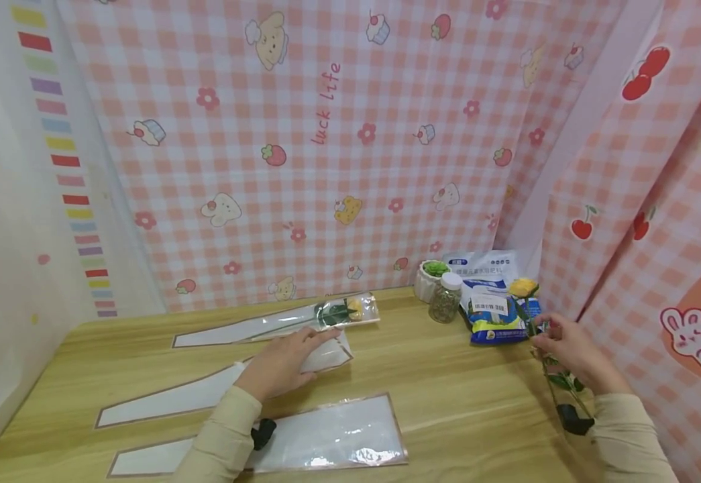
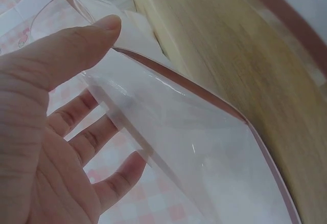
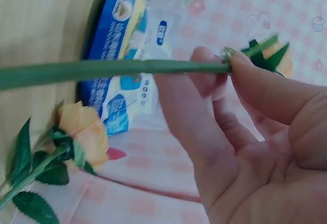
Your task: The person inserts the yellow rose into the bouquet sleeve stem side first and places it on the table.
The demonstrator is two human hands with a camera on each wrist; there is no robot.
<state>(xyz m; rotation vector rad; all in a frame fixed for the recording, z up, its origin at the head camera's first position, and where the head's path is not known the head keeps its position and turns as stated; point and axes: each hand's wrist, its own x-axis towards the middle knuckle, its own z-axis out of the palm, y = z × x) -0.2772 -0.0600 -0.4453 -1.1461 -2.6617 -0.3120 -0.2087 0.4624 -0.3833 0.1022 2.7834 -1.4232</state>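
One thin-stemmed rose (image 1: 523,288), right grip (image 1: 569,350)

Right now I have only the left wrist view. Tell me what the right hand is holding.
Observer: The right hand pinches the green stem of a yellow rose.
Operator: Report on the sleeve farthest from the person.
Observer: The farthest sleeve has a yellow bloom inside, near its wide end.
Operator: Check for another rose near the right hand.
Observer: The right wrist view shows a second rose, its stem outside that hand's pinch.
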